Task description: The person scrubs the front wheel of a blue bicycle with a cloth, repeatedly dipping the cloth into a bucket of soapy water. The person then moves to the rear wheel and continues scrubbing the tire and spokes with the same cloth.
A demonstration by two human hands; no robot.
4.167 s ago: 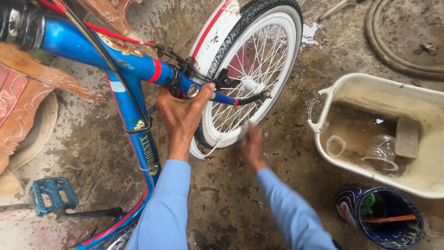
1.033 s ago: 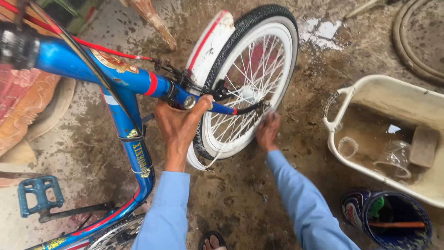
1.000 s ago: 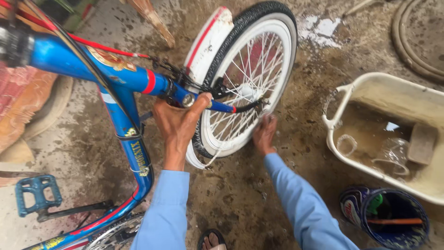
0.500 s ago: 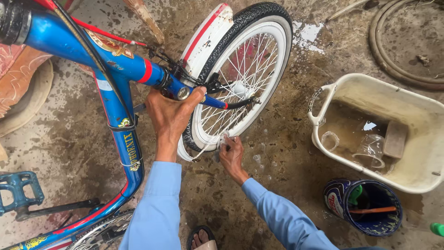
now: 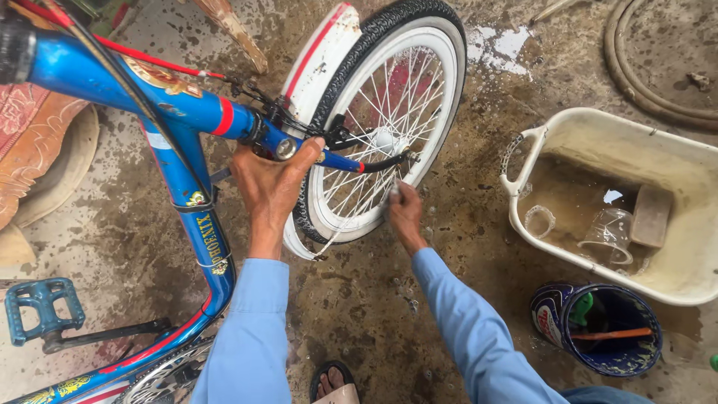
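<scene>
The left hand has its grip closed around the blue bike frame just behind the wheel, thumb over the tube's end. The right hand is curled at the lower edge of the white rim, fingers pinched on something small and pale; what it is cannot be told. The wheel stands tilted above the wet floor, its white mudguard arching over the black tyre.

Half a second ago the right hand sat lower, near the bottom of the rim; now it is higher and further right, by the end of the fork. The left hand's hold is unchanged.

To the right, a cream tub holds murky water, a clear cup and a block. Beside it a dark blue tin holds a stick-like tool with an orange handle.
</scene>
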